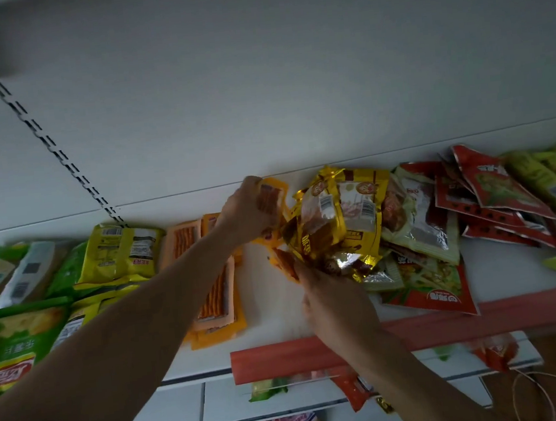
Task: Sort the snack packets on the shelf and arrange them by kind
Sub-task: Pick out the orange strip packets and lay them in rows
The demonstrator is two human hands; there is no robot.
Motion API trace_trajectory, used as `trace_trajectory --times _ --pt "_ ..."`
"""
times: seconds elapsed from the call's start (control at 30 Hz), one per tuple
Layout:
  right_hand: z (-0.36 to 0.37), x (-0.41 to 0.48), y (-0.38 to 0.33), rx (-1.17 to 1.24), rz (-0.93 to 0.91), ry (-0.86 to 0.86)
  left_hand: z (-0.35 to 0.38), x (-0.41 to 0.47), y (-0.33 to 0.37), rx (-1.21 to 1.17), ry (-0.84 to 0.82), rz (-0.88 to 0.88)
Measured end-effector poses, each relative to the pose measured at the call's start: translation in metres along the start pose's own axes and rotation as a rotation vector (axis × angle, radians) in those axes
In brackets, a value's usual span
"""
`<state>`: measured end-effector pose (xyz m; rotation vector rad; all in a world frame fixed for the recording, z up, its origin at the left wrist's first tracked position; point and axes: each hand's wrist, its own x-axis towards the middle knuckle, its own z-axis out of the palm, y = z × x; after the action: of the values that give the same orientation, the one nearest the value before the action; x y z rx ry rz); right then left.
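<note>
Left hand [249, 209] grasps an orange snack packet [273, 193] at the rear of the shelf [273, 316]. Right hand [338, 301] pinches a second orange packet [284, 264] from beneath the gold packets [335, 218], presumably to join the orange stack [214, 284] alongside.

Slotted rail [42, 138] climbs white back panel [292, 90]; red strip [467, 322] along front edge; pale cord [541, 388] loops at lower right.
</note>
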<state>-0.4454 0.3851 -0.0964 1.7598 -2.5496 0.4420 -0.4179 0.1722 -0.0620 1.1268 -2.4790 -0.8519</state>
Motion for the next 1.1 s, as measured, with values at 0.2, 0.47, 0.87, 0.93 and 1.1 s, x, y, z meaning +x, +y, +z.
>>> trace_trajectory --times 0.2,0.47,0.87,0.93,1.1 --pt "-0.008 0.001 0.014 0.429 0.206 0.192 -0.028 -0.014 -0.008 -0.698 0.156 -0.197" --pt "-0.039 0.013 0.0 1.18 0.432 0.331 -0.046 -0.059 -0.012 -1.129 0.156 -0.279" --pt "-0.005 0.035 -0.092 0.766 -0.023 0.209 -0.047 -0.121 -0.009 -1.525 -0.098 -0.486" --pt "-0.001 0.036 -0.101 0.826 -0.017 0.131 -0.058 -0.128 -0.022 -1.601 -0.132 -0.508" --pt "-0.001 0.04 -0.121 1.39 0.127 -0.12 -0.075 -0.144 -0.056 -1.415 -0.054 -0.462"
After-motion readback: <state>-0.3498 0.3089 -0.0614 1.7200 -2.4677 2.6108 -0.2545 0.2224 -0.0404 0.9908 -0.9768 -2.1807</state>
